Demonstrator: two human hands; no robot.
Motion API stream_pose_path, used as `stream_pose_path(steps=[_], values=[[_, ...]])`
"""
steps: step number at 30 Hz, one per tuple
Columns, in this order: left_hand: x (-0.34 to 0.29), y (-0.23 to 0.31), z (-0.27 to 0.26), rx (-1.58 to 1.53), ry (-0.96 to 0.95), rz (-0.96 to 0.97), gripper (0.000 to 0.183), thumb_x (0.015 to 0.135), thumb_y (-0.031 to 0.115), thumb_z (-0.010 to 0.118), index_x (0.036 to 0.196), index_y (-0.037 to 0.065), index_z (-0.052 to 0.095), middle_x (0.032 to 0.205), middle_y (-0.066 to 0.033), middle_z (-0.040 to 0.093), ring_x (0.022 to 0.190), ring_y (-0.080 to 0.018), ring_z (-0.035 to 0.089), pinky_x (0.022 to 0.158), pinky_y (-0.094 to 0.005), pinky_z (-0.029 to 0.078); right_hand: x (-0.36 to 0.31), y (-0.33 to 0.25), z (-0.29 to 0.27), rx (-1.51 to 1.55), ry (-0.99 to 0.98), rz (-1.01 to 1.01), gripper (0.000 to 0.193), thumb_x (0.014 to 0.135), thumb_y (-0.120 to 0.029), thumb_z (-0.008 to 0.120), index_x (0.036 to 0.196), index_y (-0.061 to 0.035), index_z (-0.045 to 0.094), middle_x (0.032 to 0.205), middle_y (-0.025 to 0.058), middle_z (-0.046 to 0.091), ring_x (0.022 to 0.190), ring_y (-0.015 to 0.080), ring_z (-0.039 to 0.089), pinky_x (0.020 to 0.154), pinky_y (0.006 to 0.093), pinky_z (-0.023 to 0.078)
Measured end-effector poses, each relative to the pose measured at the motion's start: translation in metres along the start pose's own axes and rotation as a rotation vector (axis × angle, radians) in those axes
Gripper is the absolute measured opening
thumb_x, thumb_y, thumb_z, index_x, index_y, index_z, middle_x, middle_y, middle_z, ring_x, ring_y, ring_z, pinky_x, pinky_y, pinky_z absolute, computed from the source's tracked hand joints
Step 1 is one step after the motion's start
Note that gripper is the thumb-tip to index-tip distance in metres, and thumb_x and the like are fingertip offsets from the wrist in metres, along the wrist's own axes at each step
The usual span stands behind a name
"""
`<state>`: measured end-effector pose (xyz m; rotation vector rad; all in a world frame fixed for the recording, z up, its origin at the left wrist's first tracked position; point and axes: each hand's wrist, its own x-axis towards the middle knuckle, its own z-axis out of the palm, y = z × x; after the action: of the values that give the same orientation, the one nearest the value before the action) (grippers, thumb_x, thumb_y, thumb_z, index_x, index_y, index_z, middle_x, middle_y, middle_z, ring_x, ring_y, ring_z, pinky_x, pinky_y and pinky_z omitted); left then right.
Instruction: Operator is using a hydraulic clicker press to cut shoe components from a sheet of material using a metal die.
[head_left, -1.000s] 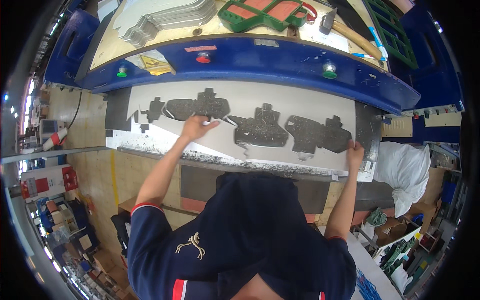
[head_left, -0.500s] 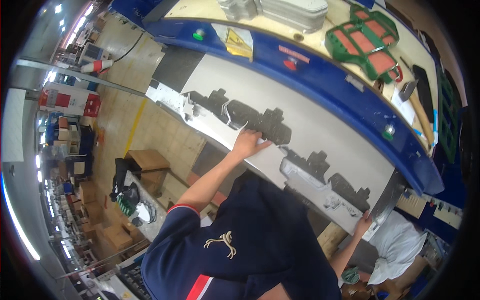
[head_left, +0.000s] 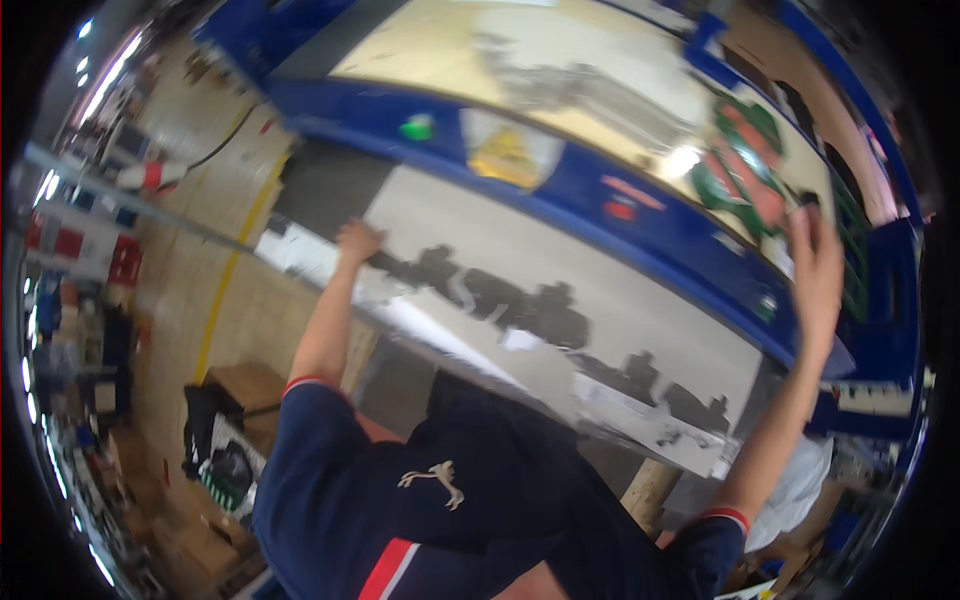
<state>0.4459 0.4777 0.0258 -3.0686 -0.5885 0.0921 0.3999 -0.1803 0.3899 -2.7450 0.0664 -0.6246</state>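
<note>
A long pale grey sheet [head_left: 620,285] lies along a dark board, with irregular black shapes [head_left: 500,300] showing along its near side. Loose white cut strips [head_left: 455,335] lie along that near edge, some curled up. My left hand [head_left: 360,240] rests open, fingers spread, at the sheet's left end. Over on the right, my right hand [head_left: 815,255] is at a hammer [head_left: 808,200] on the upper table; motion blur hides whether its fingers are closed round it. The hammer's handle is covered by hand and arm.
A blue machine beam [head_left: 390,115] with a green button [head_left: 416,127] and a red button [head_left: 620,210] runs beyond the sheet. On the cream table [head_left: 400,60] are a blurred stack of pale pieces [head_left: 600,95] and green-and-red cutting dies [head_left: 745,165]. A white bag [head_left: 800,490] sits lower right.
My left hand has moved from the sheet's middle to its left end. My right hand has left the sheet's lower right corner and reached up to the hammer. The view has shifted and blurred.
</note>
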Motion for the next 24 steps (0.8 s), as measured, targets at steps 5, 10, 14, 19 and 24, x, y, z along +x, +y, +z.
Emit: stream_pose_path(steps=[5, 10, 14, 19, 24], values=[[0.001, 0.06, -0.038, -0.112, -0.098, 0.085, 0.077, 0.076, 0.048, 0.072, 0.127, -0.004, 0.047, 0.114, -0.0225, 0.061, 0.106, -0.0376, 0.061, 0.083, -0.0507, 0.051, 0.136, 0.099, 0.053, -0.481, -0.319, 0.33, 0.09, 0.086, -0.071, 0.044, 0.128, 0.0082, 0.052, 0.122, 0.0322, 0.057, 0.119, 0.041, 0.054, 0.099, 0.042, 0.042], [0.02, 0.023, -0.043, -0.352, -0.201, -0.144, 0.067, 0.077, 0.049, 0.07, 0.117, -0.003, 0.056, 0.122, -0.0217, 0.057, 0.112, -0.0366, 0.058, 0.09, -0.0488, 0.049, 0.193, 0.114, 0.112, -0.507, -0.473, 0.324, 0.105, 0.08, -0.077, 0.046, 0.134, 0.0139, 0.039, 0.128, 0.0347, 0.05, 0.126, 0.0403, 0.048, 0.105, 0.0416, 0.038], [0.05, 0.013, -0.03, -0.597, -0.498, 0.019, 0.067, 0.075, 0.053, 0.065, 0.113, -0.003, 0.063, 0.124, -0.0204, 0.059, 0.116, -0.0327, 0.057, 0.093, -0.0413, 0.049, 0.204, 0.175, 0.106, -0.636, -0.367, 0.499, 0.118, 0.071, -0.078, 0.056, 0.132, 0.0213, 0.034, 0.13, 0.0349, 0.049, 0.127, 0.0392, 0.046, 0.105, 0.0417, 0.038], [0.068, 0.015, -0.019, -0.748, -0.403, -0.005, 0.071, 0.072, 0.058, 0.066, 0.107, -0.004, 0.066, 0.114, -0.0214, 0.064, 0.108, -0.0351, 0.061, 0.092, -0.0377, 0.049, 0.203, 0.154, 0.119, -0.346, -0.167, 0.558, 0.112, 0.061, -0.062, 0.079, 0.127, 0.021, 0.043, 0.127, 0.0305, 0.054, 0.119, 0.0348, 0.055, 0.098, 0.0407, 0.046], [0.081, 0.019, 0.013, -0.836, -0.441, 0.196, 0.068, 0.072, 0.055, 0.067, 0.111, -0.001, 0.066, 0.105, -0.0211, 0.067, 0.103, -0.0375, 0.063, 0.091, -0.0403, 0.048, 0.187, 0.108, 0.085, 0.17, -0.236, 0.577, 0.091, 0.064, -0.048, 0.083, 0.123, 0.0149, 0.054, 0.116, 0.0205, 0.061, 0.1, 0.0268, 0.061, 0.086, 0.037, 0.05]])
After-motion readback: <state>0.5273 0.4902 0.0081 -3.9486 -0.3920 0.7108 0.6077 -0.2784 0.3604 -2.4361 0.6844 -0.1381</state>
